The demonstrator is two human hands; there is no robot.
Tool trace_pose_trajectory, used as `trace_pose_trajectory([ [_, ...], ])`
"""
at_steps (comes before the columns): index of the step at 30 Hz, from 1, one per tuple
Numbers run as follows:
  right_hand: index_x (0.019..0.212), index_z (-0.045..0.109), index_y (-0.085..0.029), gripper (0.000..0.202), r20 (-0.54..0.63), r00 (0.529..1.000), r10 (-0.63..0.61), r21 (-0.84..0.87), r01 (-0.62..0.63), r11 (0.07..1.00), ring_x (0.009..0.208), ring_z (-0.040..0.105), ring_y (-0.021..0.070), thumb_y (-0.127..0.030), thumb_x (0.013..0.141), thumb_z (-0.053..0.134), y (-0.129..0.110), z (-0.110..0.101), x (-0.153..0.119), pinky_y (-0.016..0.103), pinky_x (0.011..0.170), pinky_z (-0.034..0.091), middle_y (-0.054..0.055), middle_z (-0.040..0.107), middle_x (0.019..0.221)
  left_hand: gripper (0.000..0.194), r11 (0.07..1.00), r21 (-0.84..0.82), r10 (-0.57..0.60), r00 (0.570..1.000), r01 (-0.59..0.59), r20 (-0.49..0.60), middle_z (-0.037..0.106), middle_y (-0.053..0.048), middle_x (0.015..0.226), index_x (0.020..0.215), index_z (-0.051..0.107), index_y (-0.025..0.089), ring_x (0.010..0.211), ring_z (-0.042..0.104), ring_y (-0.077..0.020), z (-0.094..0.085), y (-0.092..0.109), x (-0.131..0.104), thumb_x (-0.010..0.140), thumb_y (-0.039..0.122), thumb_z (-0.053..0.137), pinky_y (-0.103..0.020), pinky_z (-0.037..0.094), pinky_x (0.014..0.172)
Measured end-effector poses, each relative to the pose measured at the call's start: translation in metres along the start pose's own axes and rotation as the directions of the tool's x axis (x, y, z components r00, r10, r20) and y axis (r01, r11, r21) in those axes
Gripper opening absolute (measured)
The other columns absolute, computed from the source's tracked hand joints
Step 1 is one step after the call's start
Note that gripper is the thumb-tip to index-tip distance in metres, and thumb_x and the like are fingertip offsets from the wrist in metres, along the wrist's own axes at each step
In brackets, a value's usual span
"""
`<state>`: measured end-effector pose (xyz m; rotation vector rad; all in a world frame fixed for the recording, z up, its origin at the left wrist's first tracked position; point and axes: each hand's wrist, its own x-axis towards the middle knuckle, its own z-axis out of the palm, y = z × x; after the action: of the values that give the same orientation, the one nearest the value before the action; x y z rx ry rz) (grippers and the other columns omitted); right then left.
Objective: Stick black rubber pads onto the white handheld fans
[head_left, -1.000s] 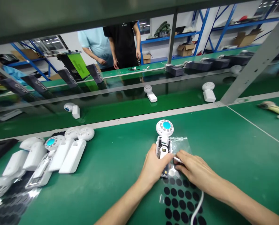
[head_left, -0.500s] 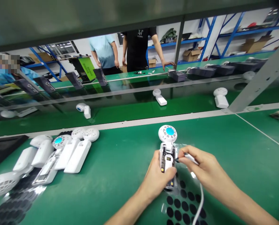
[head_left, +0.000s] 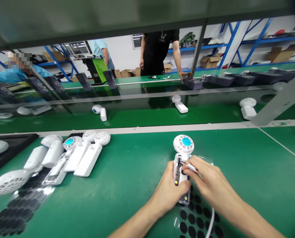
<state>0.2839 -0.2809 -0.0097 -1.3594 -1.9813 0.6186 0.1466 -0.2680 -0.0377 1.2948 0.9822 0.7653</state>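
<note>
- Near the front of the green bench [head_left: 132, 198], the opened fan [head_left: 178, 167] is held with its round head pointing away from the wearer; a blue disc [head_left: 186, 141] marks the center of that head.
- Left hand [head_left: 168, 190]: closed around the body of the opened fan, thumb lying across its lower part. Dark inner parts and a small yellow patch show through the uncovered face.
- Right hand [head_left: 208, 175]: thumb and fingers pinched on a slim white tool [head_left: 191, 167], the fingertips over the opened body. The dark detail beneath them is too small to identify.
- White cord [head_left: 211, 223]: curves down the bench below the right hand; whether it joins the white tool cannot be told.
- Disc sheet [head_left: 191, 218]: clear film bearing rows of black circles, lying partly beneath the hands.
- Left of the hands, white fans [head_left: 88, 160] lie in a close group, one of them open and blue-centered; a second sheet of dark circles [head_left: 16, 211] lies just nearer the wearer. Beside the group, a black tray [head_left: 23, 145] contains further white pieces.
- Beyond the pale strip [head_left: 137, 129], three white fans [head_left: 181, 106] lie well apart.
- Farther back, a person in black [head_left: 159, 53] has one hand at a gray box [head_left: 193, 84].
</note>
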Motion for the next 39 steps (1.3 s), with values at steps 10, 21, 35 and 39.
trace_pose_trajectory([
  [10, 0.078, 0.047, -0.022, 0.017, -0.030, 0.999, -0.039, -0.030, 0.038, 0.999, 0.063, 0.052, 0.0184, -0.018, 0.090, 0.035, 0.002, 0.005, 0.000, 0.029, 0.056, 0.037, 0.001, 0.051, 0.073, 0.034, 0.998, -0.056, 0.014, 1.000, -0.014, -0.013, 0.054, -0.003, 0.091, 0.100, 0.045, 0.014, 0.084, 0.052, -0.0154, 0.000, -0.002, 0.001, 0.067, 0.009, 0.050, -0.026, 0.042, 0.076],
  [21, 0.113, 0.046, -0.026, 0.045, -0.023, 0.984, -0.176, 0.066, 0.177, 0.982, 0.065, 0.056, 0.0123, 0.000, 0.082, 0.026, 0.011, 0.011, -0.014, 0.024, 0.058, 0.049, 0.007, 0.047, 0.106, 0.027, 0.998, -0.039, 0.045, 0.992, -0.049, -0.116, 0.056, -0.005, 0.095, 0.098, 0.049, 0.015, 0.091, 0.053, -0.0172, -0.002, -0.008, 0.002, 0.083, 0.037, 0.048, -0.028, 0.041, 0.083],
  [35, 0.075, 0.043, -0.022, 0.030, 0.154, 0.950, 0.272, 0.332, -0.309, 0.891, 0.069, 0.051, 0.0179, -0.039, 0.094, 0.028, 0.000, 0.000, -0.012, 0.029, 0.064, 0.040, -0.001, 0.052, 0.072, 0.030, 0.843, -0.493, -0.274, 0.960, 0.214, -0.051, 0.057, -0.001, 0.063, 0.091, 0.046, 0.015, 0.040, 0.053, -0.0126, -0.005, 0.005, 0.002, 0.072, 0.039, 0.048, -0.022, 0.044, 0.034],
  [39, 0.069, 0.046, -0.021, 0.030, 0.194, 0.958, 0.212, 0.415, -0.276, 0.867, 0.062, 0.054, 0.0165, -0.035, 0.092, 0.034, -0.001, 0.003, -0.008, 0.027, 0.062, 0.040, -0.001, 0.058, 0.065, 0.032, 0.823, -0.518, -0.281, 0.959, 0.235, -0.012, 0.057, -0.001, 0.062, 0.088, 0.046, 0.014, 0.035, 0.051, -0.0104, -0.004, 0.003, 0.000, 0.072, 0.042, 0.048, -0.020, 0.041, 0.031],
])
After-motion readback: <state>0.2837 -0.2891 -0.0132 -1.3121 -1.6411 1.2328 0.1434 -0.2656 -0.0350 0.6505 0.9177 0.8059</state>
